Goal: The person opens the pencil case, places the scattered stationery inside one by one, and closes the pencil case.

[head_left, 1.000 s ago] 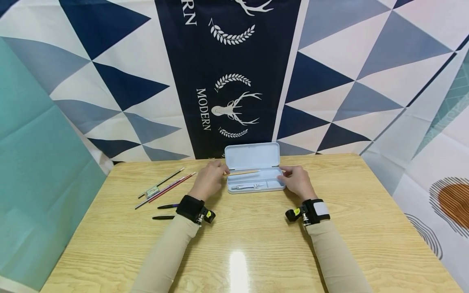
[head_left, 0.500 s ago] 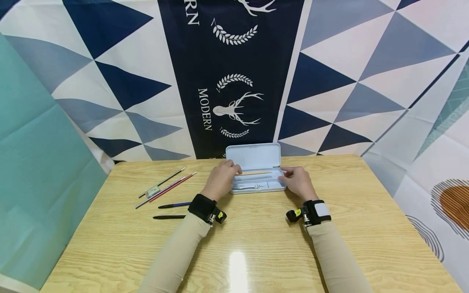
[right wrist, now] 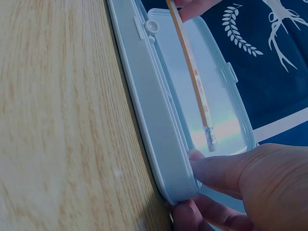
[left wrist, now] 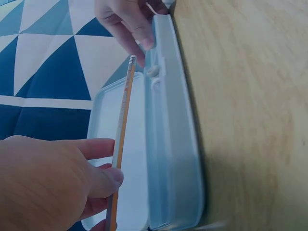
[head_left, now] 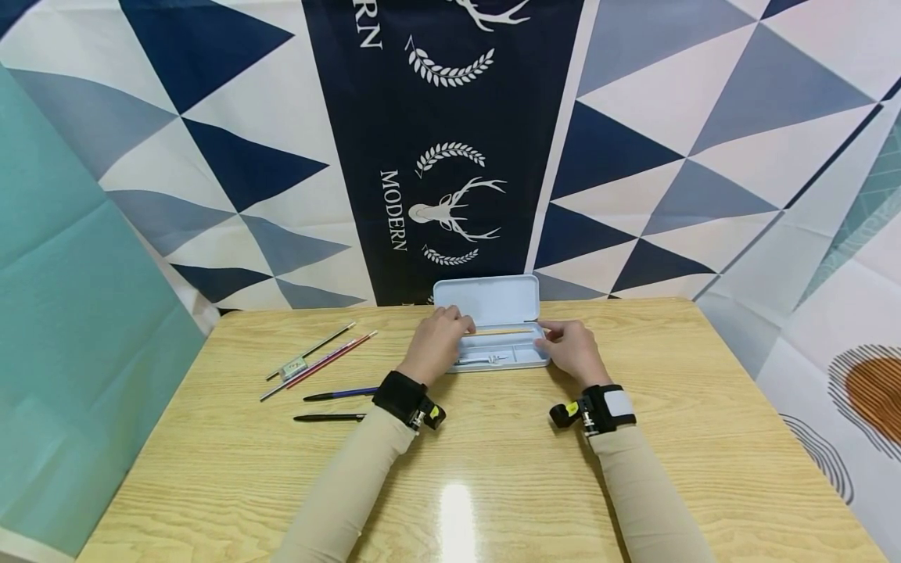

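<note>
Left hand [head_left: 435, 342] pinching the pencil [head_left: 503, 332] just over the open box [head_left: 524, 358]; right hand [head_left: 572, 348] gripping the box's end. Best lowered flat and slow, box held steady on the desk [head_left: 493, 453].

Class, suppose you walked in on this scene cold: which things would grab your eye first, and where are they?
First, the open pale-blue pencil case at the far middle of the wooden table. The left hand holds a yellow pencil over it, while the right hand grips its right end. Loose pens and pencils lie to the left.
</note>
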Demonstrator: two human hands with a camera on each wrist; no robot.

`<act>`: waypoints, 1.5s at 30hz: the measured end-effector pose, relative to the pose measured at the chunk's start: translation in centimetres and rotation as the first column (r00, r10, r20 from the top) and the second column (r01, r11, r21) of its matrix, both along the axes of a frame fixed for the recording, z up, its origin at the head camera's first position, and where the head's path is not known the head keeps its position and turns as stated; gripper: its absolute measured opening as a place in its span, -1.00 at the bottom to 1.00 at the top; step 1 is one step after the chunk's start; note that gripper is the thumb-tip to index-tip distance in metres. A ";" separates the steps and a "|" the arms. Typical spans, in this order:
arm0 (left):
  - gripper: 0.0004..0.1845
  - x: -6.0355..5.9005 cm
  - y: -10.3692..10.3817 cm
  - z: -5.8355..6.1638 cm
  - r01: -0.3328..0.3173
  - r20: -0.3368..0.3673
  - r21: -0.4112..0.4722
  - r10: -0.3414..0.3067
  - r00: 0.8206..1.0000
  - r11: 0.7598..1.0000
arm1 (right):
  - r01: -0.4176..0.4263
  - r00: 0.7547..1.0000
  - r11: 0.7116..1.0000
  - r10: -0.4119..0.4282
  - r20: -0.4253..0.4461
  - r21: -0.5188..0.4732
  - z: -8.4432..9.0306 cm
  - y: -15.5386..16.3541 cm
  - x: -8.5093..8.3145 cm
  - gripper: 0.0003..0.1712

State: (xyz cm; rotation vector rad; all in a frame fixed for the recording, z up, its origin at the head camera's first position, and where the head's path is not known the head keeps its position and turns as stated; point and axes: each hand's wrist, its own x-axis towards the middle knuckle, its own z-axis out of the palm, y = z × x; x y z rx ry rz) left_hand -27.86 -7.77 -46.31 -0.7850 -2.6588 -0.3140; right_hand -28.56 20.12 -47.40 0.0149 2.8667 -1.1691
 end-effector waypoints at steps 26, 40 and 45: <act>-0.57 -5.5 0.9 -8.7 -0.013 -0.047 -0.052 0.011 0.999 0.999 | -0.010 1.000 1.000 0.010 -0.013 0.007 0.2 -0.2 0.3 -0.43; -0.58 -4.7 1.0 -8.5 -0.009 0.066 -0.055 0.013 0.998 0.998 | -0.011 1.000 1.000 0.011 -0.009 0.005 0.3 -0.1 0.3 -0.44; -0.57 -4.6 1.0 -8.3 -0.001 0.088 -0.051 0.006 0.996 0.999 | -0.011 1.000 1.000 0.011 -0.009 0.005 0.3 -0.1 0.3 -0.44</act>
